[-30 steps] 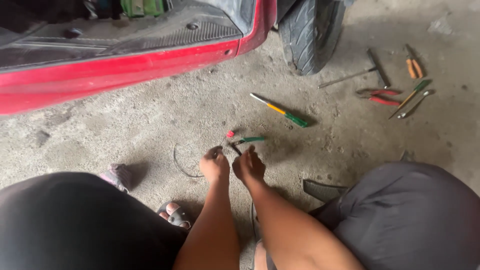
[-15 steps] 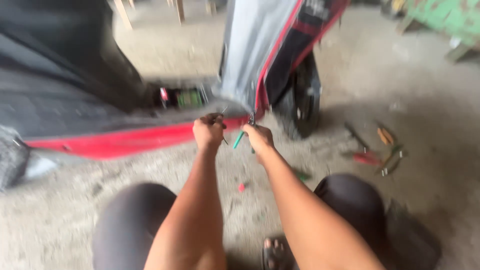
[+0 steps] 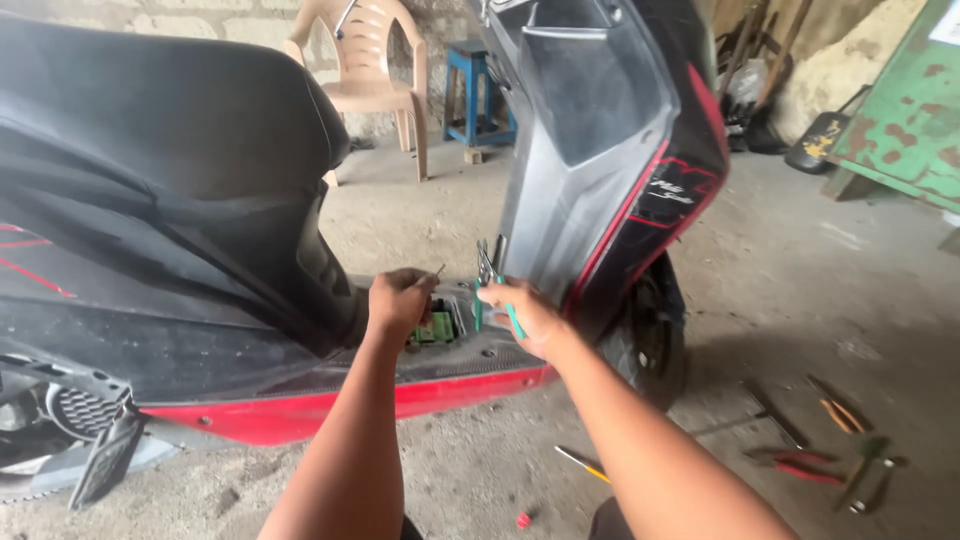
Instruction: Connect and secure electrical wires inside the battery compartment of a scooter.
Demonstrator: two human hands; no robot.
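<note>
- Head view: both hands are raised to the footboard of a red and black scooter (image 3: 300, 410), at an opening where a green battery (image 3: 437, 328) sits in its compartment.
- The left hand (image 3: 400, 303) is curled shut into a fist over the left edge of the opening, and a thin dark wire (image 3: 438, 269) sticks up from between its fingers.
- The right hand (image 3: 525, 315) is closed around green-handled pliers (image 3: 488, 290), whose metal nose points upward, just in front of the scooter's grey leg shield (image 3: 590, 150).
- The two hands are near each other but apart, with the battery opening between them.
- On the concrete floor (image 3: 800, 300) to the right lie several tools: red-handled pliers (image 3: 795, 465), orange-handled pliers (image 3: 838, 410) and a yellow-handled screwdriver (image 3: 583, 464) nearer the right forearm.
- A small red piece (image 3: 522, 520) lies on the floor at the bottom edge.
- Behind the scooter stand a beige plastic chair (image 3: 365, 60) and a blue stool (image 3: 480, 90).
</note>
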